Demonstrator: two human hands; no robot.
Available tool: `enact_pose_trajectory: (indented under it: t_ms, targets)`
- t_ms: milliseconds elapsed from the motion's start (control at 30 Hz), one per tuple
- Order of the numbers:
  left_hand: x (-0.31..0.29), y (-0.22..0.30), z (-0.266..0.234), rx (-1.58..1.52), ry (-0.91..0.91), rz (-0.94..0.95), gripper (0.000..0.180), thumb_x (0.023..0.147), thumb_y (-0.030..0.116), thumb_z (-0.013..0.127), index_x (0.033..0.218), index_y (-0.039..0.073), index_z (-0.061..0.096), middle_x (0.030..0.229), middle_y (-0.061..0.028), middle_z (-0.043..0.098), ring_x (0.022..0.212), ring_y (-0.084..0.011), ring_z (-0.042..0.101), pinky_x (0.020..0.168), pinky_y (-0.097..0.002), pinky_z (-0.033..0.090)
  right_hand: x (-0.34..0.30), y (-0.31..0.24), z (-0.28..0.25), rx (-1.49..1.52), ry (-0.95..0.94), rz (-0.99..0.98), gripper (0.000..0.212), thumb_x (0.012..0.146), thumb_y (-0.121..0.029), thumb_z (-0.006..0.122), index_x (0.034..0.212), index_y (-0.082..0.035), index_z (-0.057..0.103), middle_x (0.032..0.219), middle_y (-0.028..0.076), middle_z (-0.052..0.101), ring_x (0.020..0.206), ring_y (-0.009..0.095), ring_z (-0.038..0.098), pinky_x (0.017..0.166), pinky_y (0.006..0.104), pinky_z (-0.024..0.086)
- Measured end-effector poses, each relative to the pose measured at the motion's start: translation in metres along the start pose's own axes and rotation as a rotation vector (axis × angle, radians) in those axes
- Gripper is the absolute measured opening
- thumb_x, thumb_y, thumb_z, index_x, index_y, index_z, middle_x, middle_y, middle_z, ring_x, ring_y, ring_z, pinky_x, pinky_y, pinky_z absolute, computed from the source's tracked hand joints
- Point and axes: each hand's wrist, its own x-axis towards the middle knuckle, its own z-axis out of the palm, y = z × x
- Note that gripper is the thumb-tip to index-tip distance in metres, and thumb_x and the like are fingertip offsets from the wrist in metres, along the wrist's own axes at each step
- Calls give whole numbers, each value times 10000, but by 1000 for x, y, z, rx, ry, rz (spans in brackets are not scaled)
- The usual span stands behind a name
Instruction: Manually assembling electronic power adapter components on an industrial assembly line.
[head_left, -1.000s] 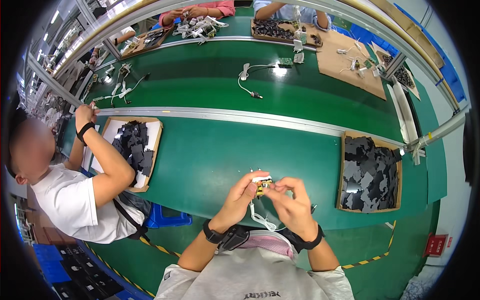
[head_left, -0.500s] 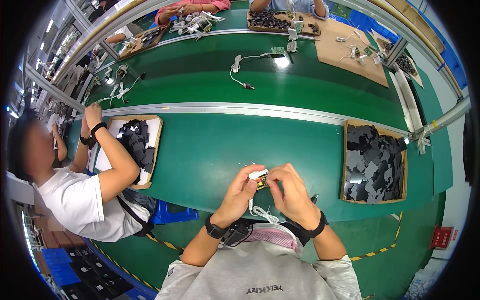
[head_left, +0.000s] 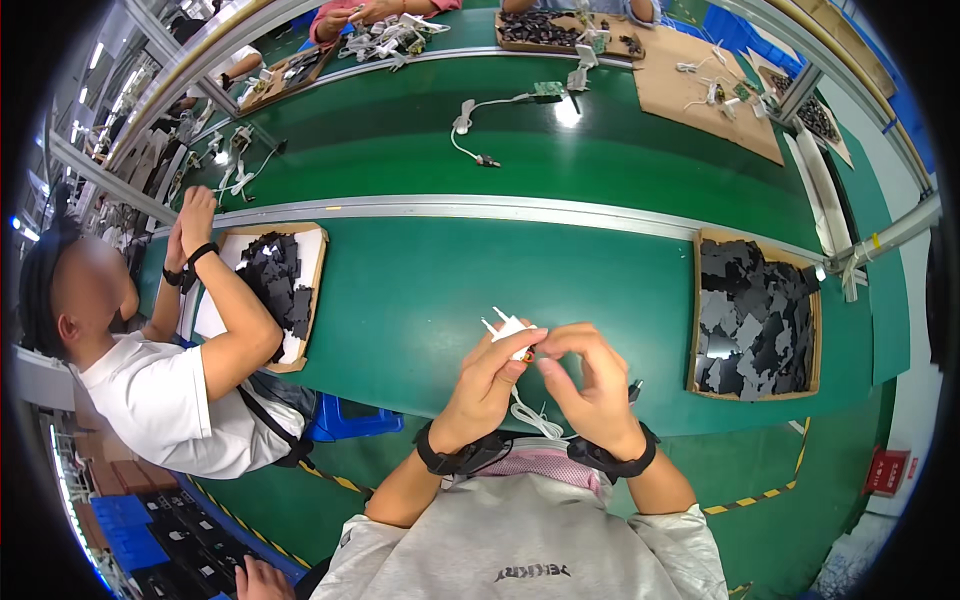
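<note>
My left hand [head_left: 483, 382] is closed around a white two-pin power adapter [head_left: 509, 335], its metal prongs pointing away from me and up to the left. At the adapter's near end a bit of yellow-orange inner part shows between my fingers. Curled in a pinch, my right hand [head_left: 598, 388] has its thumb and forefinger at that end; whatever its fingertips grip is hidden. A white cable [head_left: 535, 418] loops below the hands at the near table edge, where a dark plug end [head_left: 635, 390] lies beside my right hand.
Cardboard trays of black sheet pieces stand right [head_left: 755, 320] and left [head_left: 272, 280]. A metal rail [head_left: 480, 207] crosses beyond my hands, with a cabled circuit board [head_left: 547, 91] past it. A co-worker [head_left: 170, 400] sits at left; another person's hand [head_left: 262, 578] shows at lower left.
The adapter has been turned in my left hand: its prongs now show and its inner parts are mostly covered. Another person's hand has come into view at the lower left.
</note>
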Motion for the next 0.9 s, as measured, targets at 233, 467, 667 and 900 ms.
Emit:
enact_pose_trajectory:
  t_ms: [233, 467, 667, 900]
  targets:
    - [0, -7, 6, 303, 82, 280, 399, 864, -27, 612, 1251, 70, 618, 1122, -198, 581, 944, -316, 555, 794, -355, 501, 11, -8, -4, 391, -91, 427, 294, 876, 100, 589, 1092, -33, 439, 1001, 63, 578, 924, 119, 572, 833, 279, 484]
    - [-2, -11, 12, 301, 150, 324, 424, 804, -67, 629, 1207, 64, 636, 1111, -208, 581, 949, -326, 553, 777, -362, 507, 8, -9, -10, 367, -150, 501, 301, 887, 83, 590, 1105, -40, 423, 1000, 47, 560, 906, 99, 564, 826, 260, 475]
    - [-1, -5, 9, 287, 93, 251, 357, 897, 14, 588, 1251, 54, 592, 1142, -207, 585, 1005, -324, 570, 820, -379, 502, 16, -9, -13, 385, -202, 561, 301, 894, 54, 605, 1112, -51, 427, 1018, 32, 531, 944, 106, 552, 845, 274, 463]
    - [-1, 4, 6, 344, 37, 225, 325, 999, 149, 535, 1287, -3, 533, 1186, -184, 596, 1058, -263, 600, 885, -366, 489, 15, -3, -7, 280, -171, 422, 442, 877, 40, 629, 1260, -60, 434, 1239, 76, 497, 1169, 181, 500, 955, 348, 431]
